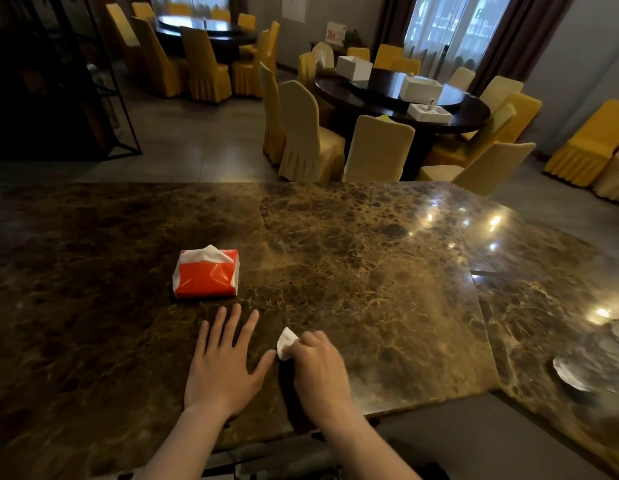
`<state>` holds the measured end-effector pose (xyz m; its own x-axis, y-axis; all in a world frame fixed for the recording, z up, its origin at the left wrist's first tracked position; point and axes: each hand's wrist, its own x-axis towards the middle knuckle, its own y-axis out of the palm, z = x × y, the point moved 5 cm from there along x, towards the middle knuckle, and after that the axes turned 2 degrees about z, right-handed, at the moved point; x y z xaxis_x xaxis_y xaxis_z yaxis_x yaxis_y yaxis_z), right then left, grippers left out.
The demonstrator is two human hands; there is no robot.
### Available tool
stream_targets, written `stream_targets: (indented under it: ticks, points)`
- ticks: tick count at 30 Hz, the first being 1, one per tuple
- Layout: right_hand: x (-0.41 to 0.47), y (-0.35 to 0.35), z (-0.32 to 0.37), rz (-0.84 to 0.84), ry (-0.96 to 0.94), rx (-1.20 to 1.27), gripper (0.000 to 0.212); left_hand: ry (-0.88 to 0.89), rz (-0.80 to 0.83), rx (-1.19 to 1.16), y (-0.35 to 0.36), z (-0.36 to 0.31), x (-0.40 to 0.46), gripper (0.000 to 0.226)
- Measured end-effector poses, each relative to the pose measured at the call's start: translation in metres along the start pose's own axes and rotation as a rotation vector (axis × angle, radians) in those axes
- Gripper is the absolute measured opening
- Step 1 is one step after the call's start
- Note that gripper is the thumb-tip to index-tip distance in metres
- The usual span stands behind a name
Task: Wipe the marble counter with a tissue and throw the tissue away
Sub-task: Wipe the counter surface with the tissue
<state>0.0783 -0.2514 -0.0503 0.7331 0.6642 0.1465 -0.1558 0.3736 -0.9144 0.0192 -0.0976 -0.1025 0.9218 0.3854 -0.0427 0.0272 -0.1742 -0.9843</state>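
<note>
Marble counter [335,244] | red pack [206,274] w/ tissues | L hand [222,365] flat, fingers spread | R hand [318,368] fingers pinching tissue [286,342]

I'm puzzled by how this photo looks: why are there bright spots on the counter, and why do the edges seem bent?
Head view: the polished marble counter mirrors ceiling lights as glare spots on its right side; the wide-angle lens bows the counter edges and stretches the corners; the left side of the room is dim; the right hand on the tissue looks slightly soft, perhaps motion blur.

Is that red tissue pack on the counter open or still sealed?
Open: a white tissue sticks up out of the top of the red tissue pack lying on the marble counter.
</note>
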Motion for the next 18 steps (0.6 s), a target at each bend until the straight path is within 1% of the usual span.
stream_targets:
  ticks: [1,2,5,6,8,9,10,13,15,16,18]
  points:
    - [0.003,-0.005,-0.014,-0.008,0.020,-0.015,0.022,0.002,-0.006,-0.012,-0.001,0.000,0.000,0.085]
    - [0.005,-0.013,-0.031,-0.031,0.089,-0.024,0.025,0.003,-0.007,-0.023,-0.001,0.000,0.000,0.085]
    - [0.015,-0.039,-0.087,-0.105,0.367,-0.059,0.031,0.005,-0.007,-0.026,0.000,-0.001,0.000,0.084]
    - [0.017,-0.043,-0.097,-0.132,0.430,-0.059,0.032,0.004,-0.008,-0.027,0.000,0.000,0.000,0.083]
    - [0.021,-0.041,-0.093,-0.172,0.501,-0.048,0.031,-0.003,-0.015,-0.034,0.001,0.000,0.001,0.083]
    - [0.024,-0.035,-0.083,-0.172,0.499,-0.029,0.029,-0.007,-0.018,-0.030,0.001,-0.001,0.001,0.083]
    - [0.028,-0.027,-0.066,-0.165,0.456,-0.008,0.028,-0.010,-0.021,-0.024,0.002,-0.001,0.002,0.083]
    - [0.035,0.002,-0.006,-0.093,0.217,0.038,0.023,0.002,-0.004,0.000,0.004,0.000,0.003,0.084]
    - [0.034,0.008,0.007,-0.030,0.090,0.040,0.026,0.009,-0.005,0.009,0.004,0.002,0.002,0.084]
    - [0.034,0.005,-0.001,-0.012,0.077,0.018,0.027,0.007,-0.014,-0.002,0.003,0.002,0.002,0.085]
    - [0.036,-0.006,-0.032,-0.027,0.157,-0.021,0.027,0.006,-0.017,-0.024,0.002,0.001,0.002,0.084]
